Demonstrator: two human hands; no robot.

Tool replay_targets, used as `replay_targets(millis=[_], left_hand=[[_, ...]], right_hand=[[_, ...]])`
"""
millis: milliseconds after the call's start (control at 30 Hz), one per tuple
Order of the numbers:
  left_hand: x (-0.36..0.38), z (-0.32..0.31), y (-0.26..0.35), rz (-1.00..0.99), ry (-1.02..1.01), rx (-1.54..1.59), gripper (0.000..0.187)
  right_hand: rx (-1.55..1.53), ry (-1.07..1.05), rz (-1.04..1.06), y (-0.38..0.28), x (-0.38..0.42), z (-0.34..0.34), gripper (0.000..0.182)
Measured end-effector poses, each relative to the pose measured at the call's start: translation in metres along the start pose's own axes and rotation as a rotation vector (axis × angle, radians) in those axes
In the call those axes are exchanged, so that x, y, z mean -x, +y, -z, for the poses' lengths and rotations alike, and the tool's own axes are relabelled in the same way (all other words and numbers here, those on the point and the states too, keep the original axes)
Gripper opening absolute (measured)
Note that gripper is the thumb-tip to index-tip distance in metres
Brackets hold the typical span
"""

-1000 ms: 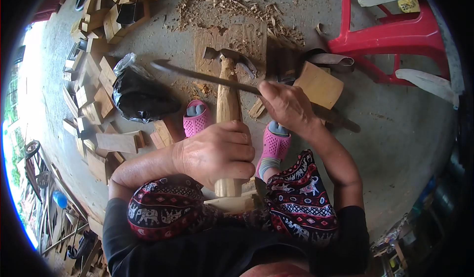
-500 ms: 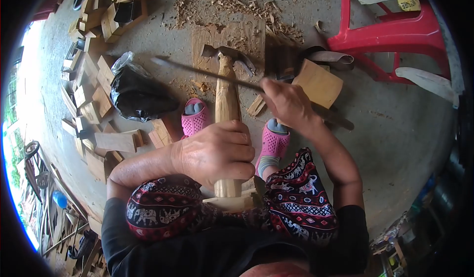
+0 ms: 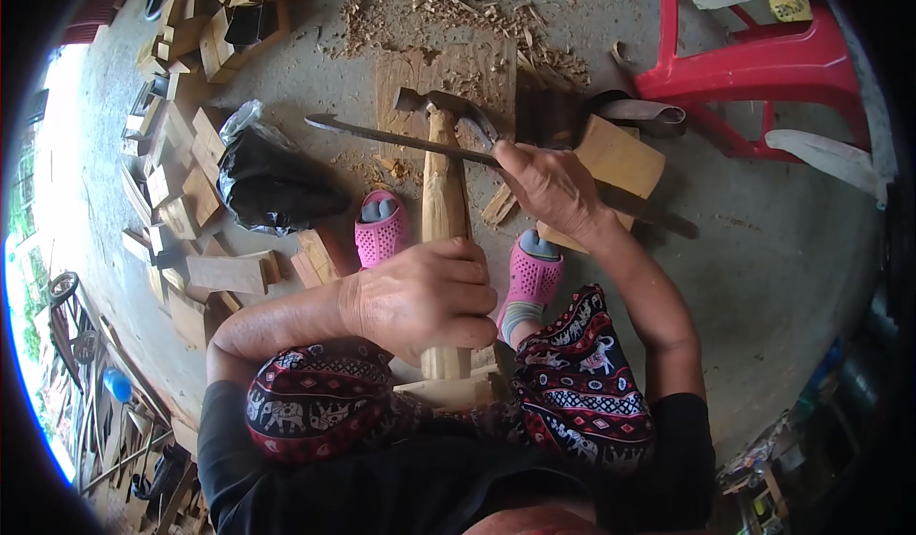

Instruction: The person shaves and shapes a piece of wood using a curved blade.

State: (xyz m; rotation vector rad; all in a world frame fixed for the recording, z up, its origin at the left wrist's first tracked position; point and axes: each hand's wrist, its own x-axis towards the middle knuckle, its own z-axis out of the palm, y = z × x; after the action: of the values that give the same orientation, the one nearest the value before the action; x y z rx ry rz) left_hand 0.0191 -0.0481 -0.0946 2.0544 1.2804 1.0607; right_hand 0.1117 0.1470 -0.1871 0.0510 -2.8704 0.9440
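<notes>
- Your left hand, in the centre of the frame, has its fingers wrapped tight around the wooden handle, low on its length.
- That handle runs from between your knees up toward the top centre, where its far end sits in a metal hammer head.
- The hammer head rests on a flat wooden board lying on the concrete floor, near the top centre.
- Your right hand, just right of centre, is closed on the grip end of a long knife.
- The knife's blade stretches from that hand toward the upper left and crosses the handle just below the hammer head; you cannot tell from here whether the edge touches the wood.
- Your feet in pink shoes stand either side of the handle, just above your patterned trousers.
- Wood shavings lie scattered at the top centre, beyond the board.
- A black plastic bag lies left of the knife tip.
- Cut wood blocks are piled along the left edge.
- A red plastic chair stands at the upper right, and a square wood block lies just beside your right hand.
</notes>
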Motion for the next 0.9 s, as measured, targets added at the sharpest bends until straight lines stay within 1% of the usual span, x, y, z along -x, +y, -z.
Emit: replay_targets(millis=[67, 100, 133, 200, 233, 300, 433, 533, 633, 700, 767, 867, 900], left_hand=[[-0.001, -0.001, -0.001, -0.006, -0.002, 0.0, 0.026], [-0.002, -0.001, -0.001, -0.005, -0.003, -0.002, 0.026], [-0.003, -0.001, 0.0, -0.004, -0.001, 0.003, 0.026], [-0.004, 0.0, 0.001, 0.001, -0.06, 0.025, 0.023], [-0.004, -0.001, 0.001, 0.001, -0.061, 0.024, 0.023], [-0.005, -0.001, 0.001, -0.014, -0.073, 0.006, 0.022], [-0.005, -0.001, 0.001, -0.004, -0.047, 0.031, 0.021], [-0.005, -0.001, 0.002, 0.006, -0.069, 0.024, 0.021], [-0.005, -0.001, 0.002, 0.003, -0.098, 0.019, 0.021], [-0.005, -0.003, 0.002, -0.008, -0.098, 0.001, 0.021], [-0.006, 0.002, 0.001, 0.0, -0.084, 0.003, 0.02], [-0.004, -0.002, 0.001, -0.001, -0.057, 0.0, 0.02], [-0.005, -0.006, 0.002, -0.011, -0.045, -0.02, 0.022]], right_hand=[[0.097, -0.033, 0.013, -0.005, -0.002, 0.009, 0.014], [0.098, -0.037, 0.01, -0.01, -0.003, 0.016, 0.014], [0.062, 0.004, 0.039, -0.018, -0.003, 0.022, 0.015], [-0.003, 0.062, 0.065, -0.026, -0.001, 0.027, 0.016], [-0.003, 0.063, 0.065, -0.019, -0.001, 0.022, 0.016], [0.071, -0.063, -0.01, -0.002, -0.003, 0.01, 0.017], [0.128, -0.059, 0.014, -0.003, -0.001, 0.014, 0.017], [0.086, -0.026, 0.042, -0.014, 0.004, 0.017, 0.017], [0.045, 0.008, 0.102, -0.001, 0.008, 0.009, 0.02], [0.205, -0.098, -0.051, 0.024, -0.001, 0.003, 0.013], [0.225, -0.068, -0.031, 0.026, 0.0, 0.004, 0.01], [0.134, -0.02, 0.104, -0.008, 0.003, 0.021, 0.018], [0.135, -0.028, 0.099, -0.01, 0.003, 0.02, 0.018]])
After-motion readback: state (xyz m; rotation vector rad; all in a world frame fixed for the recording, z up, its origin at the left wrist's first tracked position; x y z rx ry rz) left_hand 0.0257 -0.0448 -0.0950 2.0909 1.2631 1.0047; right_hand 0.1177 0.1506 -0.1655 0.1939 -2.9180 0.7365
